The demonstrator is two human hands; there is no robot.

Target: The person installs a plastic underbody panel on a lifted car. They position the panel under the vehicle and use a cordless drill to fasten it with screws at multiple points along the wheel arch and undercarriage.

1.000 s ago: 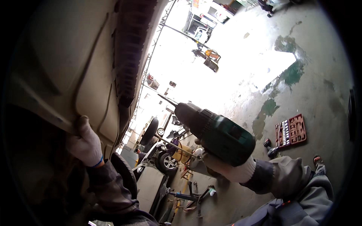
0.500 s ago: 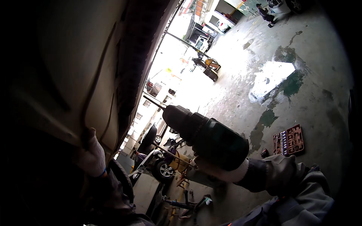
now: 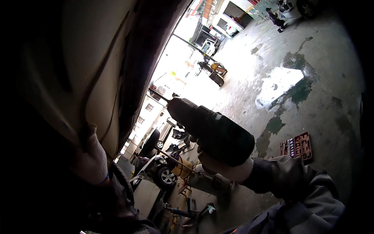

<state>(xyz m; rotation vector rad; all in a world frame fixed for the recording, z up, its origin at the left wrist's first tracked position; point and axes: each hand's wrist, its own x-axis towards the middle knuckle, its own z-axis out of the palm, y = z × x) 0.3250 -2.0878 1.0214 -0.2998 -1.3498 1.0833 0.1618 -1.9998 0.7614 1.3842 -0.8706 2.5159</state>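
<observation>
My right hand (image 3: 220, 165), in a pale glove, is closed round the grip of a dark green power drill (image 3: 218, 132). A thin bit (image 3: 158, 95) points from its chuck to the upper left, its tip beside the dark edge of a large pale panel (image 3: 103, 43). Whether the tip touches that edge cannot be told. Against the lower part of the panel rests my left hand (image 3: 92, 163), also gloved, thumb raised along a fold. Deep shadow hides its other fingers.
An open reddish-brown socket set case (image 3: 306, 146) lies on the concrete floor (image 3: 331, 62). Below the drill are a grey cylinder (image 3: 210, 183), a car wheel (image 3: 167, 175) and a jack-like tool (image 3: 187, 210). A person (image 3: 274, 18) crouches by a car far off.
The drill and my right hand have moved slightly up. My left thumb sits a little higher on the panel. The view has shifted slightly.
</observation>
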